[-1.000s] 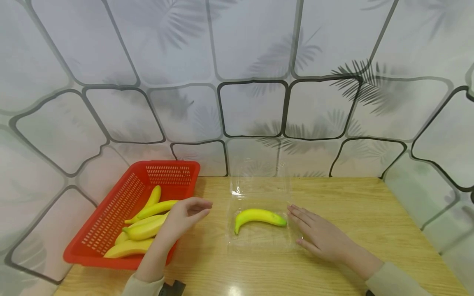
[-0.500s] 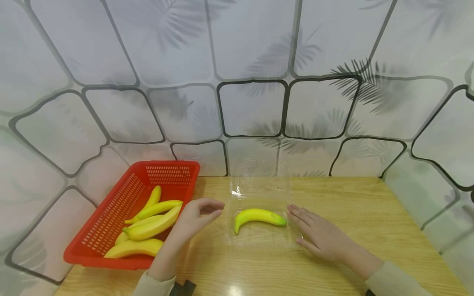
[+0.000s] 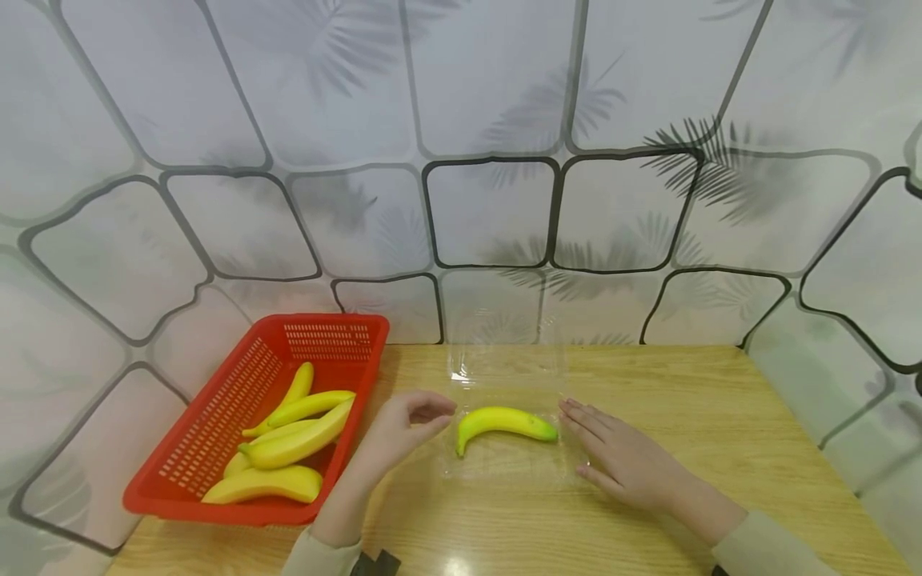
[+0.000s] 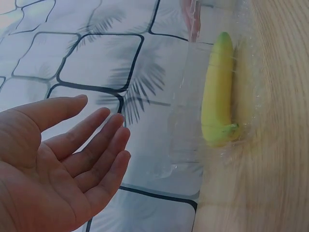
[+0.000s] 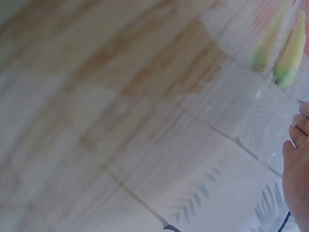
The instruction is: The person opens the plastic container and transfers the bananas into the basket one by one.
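A single yellow banana with a green tip lies in a clear plastic clamshell box, whose lid stands raised at the back. My left hand hovers at the box's left side, fingers loosely bent and holding nothing. The left wrist view shows that same hand palm up to the camera, apart from the banana. At the opposite side, my right hand has straight fingers with the tips right at the box's edge. Only part of this hand enters the right wrist view.
To the left stands a red plastic basket with several bananas inside. A wooden table carries everything, and a patterned wall covering rises behind it.
My left hand has moved right, from beside the basket's edge to the left side of the plastic box. The right hand, the box and its banana have stayed put.
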Motion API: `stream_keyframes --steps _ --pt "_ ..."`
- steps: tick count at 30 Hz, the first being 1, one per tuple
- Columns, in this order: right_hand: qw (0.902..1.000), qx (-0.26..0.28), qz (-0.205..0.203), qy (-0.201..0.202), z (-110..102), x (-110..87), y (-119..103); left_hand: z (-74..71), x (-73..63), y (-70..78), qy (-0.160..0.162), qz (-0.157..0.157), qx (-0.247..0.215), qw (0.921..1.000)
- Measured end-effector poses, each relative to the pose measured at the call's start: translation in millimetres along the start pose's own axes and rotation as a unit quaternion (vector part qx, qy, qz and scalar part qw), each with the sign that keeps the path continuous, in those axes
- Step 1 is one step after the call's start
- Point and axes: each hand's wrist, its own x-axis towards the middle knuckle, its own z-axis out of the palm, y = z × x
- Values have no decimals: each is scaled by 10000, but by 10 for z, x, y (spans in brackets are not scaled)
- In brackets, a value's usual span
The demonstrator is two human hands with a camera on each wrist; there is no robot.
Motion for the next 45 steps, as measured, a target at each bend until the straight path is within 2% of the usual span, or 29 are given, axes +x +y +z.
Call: stream_keyframes --steps 9,18,23,30,45 --pt "10000 11 -18 34 19 2 12 92 79 -54 -60 192 -42 9998" --pt "9999 23 -84 90 25 18 20 204 168 -93 -164 97 -88 9998" --pt "9999 25 -116 101 27 23 18 273 207 -84 -216 -78 -135 9996" --pt "10000 30 -61 70 29 18 17 342 263 -97 -247 11 -135 9996" --pt "10000 17 -81 32 18 -3 20 505 403 -125 -341 -236 -114 9991"
